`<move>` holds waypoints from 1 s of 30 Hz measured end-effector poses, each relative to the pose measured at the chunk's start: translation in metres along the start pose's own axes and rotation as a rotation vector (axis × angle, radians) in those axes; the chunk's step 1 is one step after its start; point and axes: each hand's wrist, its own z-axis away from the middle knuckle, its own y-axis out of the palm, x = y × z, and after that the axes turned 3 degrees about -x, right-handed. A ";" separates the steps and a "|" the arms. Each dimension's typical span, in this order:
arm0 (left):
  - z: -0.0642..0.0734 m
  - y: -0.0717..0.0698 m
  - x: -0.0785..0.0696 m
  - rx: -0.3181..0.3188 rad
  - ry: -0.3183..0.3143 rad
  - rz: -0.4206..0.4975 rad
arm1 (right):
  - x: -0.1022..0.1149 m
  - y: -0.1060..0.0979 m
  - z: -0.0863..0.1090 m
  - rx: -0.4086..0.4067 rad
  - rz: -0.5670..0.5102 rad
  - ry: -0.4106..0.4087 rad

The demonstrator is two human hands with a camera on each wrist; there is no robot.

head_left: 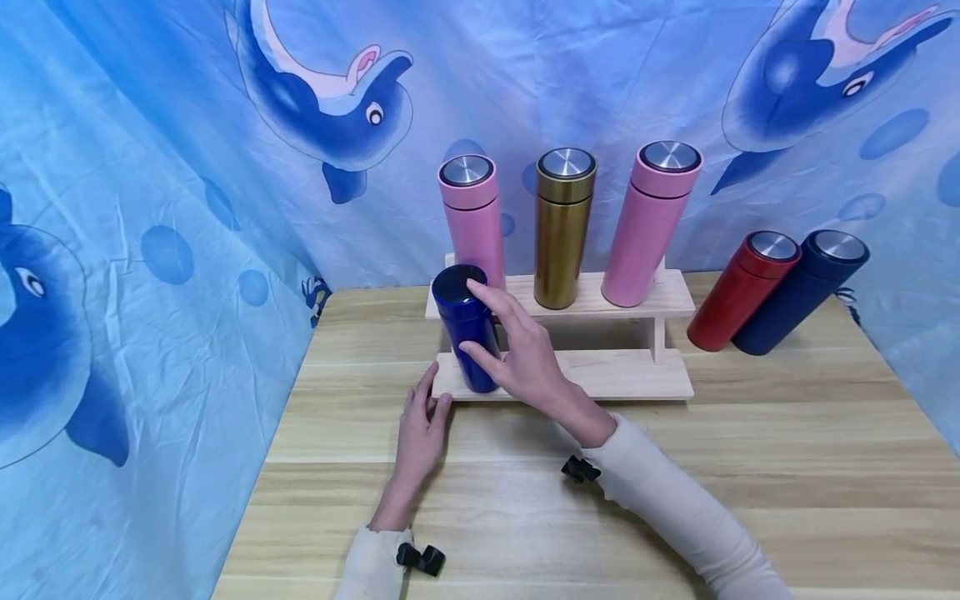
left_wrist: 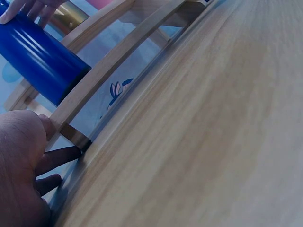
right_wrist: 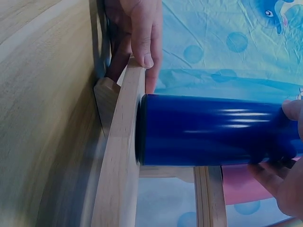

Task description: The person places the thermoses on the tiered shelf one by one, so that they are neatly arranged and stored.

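A glossy blue thermos flask stands upright at the left end of the lower board of a two-tier wooden rack. My right hand holds it from the right, thumb and fingers spread around its upper part. In the right wrist view the flask's base meets the board. My left hand grips the rack's left end; its thumb presses the board's edge while other fingers reach under and behind. On the upper board are a pink flask, a gold flask and another pink flask.
Right of the rack, a red flask and a navy flask stand side by side on the wood-grain table. A blue curtain with dolphin prints hangs behind and along the left side.
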 end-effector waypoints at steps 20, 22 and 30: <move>0.001 -0.002 0.000 0.012 -0.020 -0.015 | 0.000 -0.003 0.005 0.038 -0.004 0.016; 0.001 -0.002 0.000 0.014 -0.024 -0.012 | -0.001 -0.003 0.006 0.038 -0.006 0.018; 0.001 0.000 0.002 0.000 -0.004 -0.018 | -0.001 -0.004 0.007 0.030 -0.018 0.029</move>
